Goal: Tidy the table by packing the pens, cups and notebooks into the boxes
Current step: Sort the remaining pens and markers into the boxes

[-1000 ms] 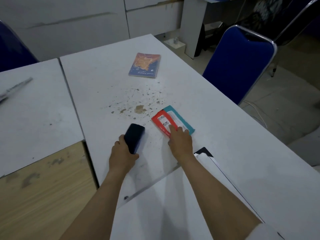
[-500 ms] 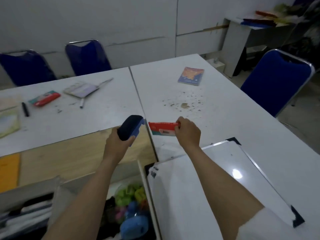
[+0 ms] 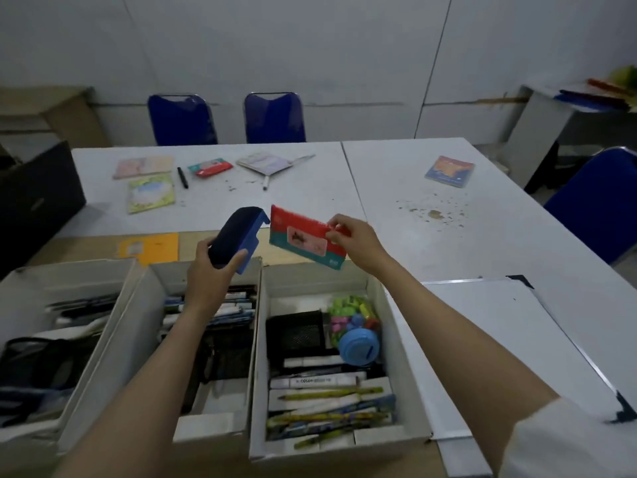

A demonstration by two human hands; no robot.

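- Nearest the camera, three open boxes are set side by side. The right box [image 3: 406,343] holds pens, markers, a black mesh holder, a blue round container and a bag of coloured pieces. The middle box [image 3: 253,339] holds pens and dark items. The left box [image 3: 127,288] holds dark, indistinct contents.
- A whiteboard [image 3: 517,339] lies flat just beside the right box.
- Above the middle box, a blue-backed eraser [image 3: 238,238] is gripped by the left hand [image 3: 210,270], fingers curled round its dark pad.
- Above the far edge of the right box, a red-and-teal packet [image 3: 303,239] is pinched at its upper edge by the right hand [image 3: 358,241] and hangs tilted.
- Risk: the packet is held by one edge only, so a loosened pinch is likely to drop it onto the box wall and outside. The right box is crowded; a flat packet may rest on top and slide.
- Risk: with both hands released together, each item may land in the wrong box.
- Farther off, on the table [image 3: 310,201], notebooks [image 3: 151,193], a black pen [image 3: 182,177] and a second red packet [image 3: 210,166] remain unpacked; a blue notebook [image 3: 450,170] lies well apart to the right.
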